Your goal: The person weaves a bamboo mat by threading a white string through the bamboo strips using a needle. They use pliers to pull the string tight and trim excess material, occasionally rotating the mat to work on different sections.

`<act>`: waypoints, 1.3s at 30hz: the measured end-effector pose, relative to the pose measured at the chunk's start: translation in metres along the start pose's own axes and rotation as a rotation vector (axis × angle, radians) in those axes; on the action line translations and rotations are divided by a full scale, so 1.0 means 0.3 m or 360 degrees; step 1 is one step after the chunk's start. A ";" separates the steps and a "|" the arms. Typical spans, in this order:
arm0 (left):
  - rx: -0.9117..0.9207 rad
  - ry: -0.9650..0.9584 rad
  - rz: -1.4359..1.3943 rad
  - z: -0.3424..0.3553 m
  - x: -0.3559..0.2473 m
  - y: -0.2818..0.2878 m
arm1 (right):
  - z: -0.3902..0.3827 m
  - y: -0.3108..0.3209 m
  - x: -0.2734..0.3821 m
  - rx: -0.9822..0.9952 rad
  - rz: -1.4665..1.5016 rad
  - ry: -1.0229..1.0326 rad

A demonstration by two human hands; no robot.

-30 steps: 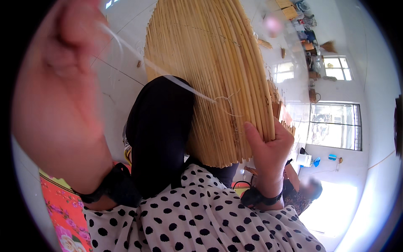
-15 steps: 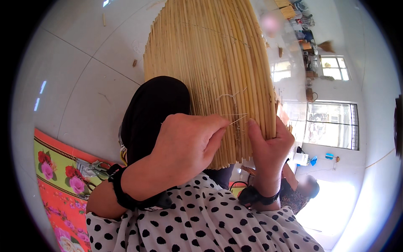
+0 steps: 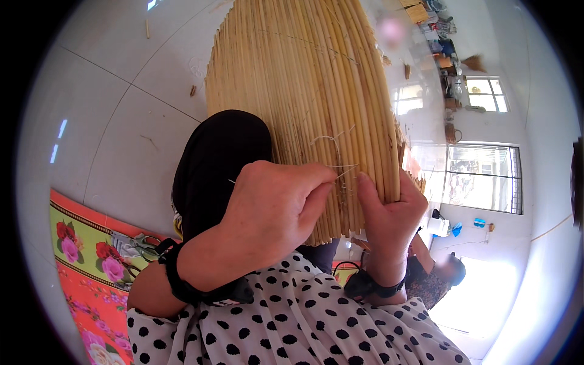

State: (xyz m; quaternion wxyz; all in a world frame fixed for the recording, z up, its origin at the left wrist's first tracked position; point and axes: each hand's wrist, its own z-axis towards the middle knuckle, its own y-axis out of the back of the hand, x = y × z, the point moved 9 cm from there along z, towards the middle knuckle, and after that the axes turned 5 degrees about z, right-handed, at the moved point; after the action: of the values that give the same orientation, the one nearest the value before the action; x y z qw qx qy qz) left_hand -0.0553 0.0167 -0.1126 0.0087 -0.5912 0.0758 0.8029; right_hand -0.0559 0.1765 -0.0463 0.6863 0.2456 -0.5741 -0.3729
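Note:
A broad panel of pale yellow reeds or thin sticks [image 3: 298, 73], stitched with thin white thread [image 3: 347, 165], rests against my black-clad knee [image 3: 213, 152]. My left hand [image 3: 271, 213] is closed over the lower middle of the panel, thumb and forefinger pinching the thread; its other fingers are curled out of sight. My right hand [image 3: 389, 216] grips the panel's right edge, thumb on the front near the thread, fingers wrapped around the outer reeds.
Metal scissors [image 3: 131, 249] lie on a floral red-and-green mat [image 3: 79, 274] at lower left. Tiled floor [image 3: 121, 134] has small scraps. A co-worker [image 3: 432, 280] is behind at lower right. Boxes and bags [image 3: 444, 55] line the far wall, near a broom [image 3: 473, 62].
A second ago my left hand was raised at far left, drawing thread out; it has come down onto the panel, with little further movement since half a second ago. My right hand keeps its grip.

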 end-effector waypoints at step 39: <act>0.0180 0.0350 0.0594 -0.085 -0.093 0.217 | -0.091 -0.114 0.187 0.0998 0.0622 0.0562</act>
State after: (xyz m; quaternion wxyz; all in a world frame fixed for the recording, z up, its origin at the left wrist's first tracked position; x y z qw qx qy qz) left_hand -0.0294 -0.0490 -0.0861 -0.1154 -0.6494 0.2294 0.7158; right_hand -0.0336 0.1089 -0.0447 0.7241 0.3895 -0.5692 0.0056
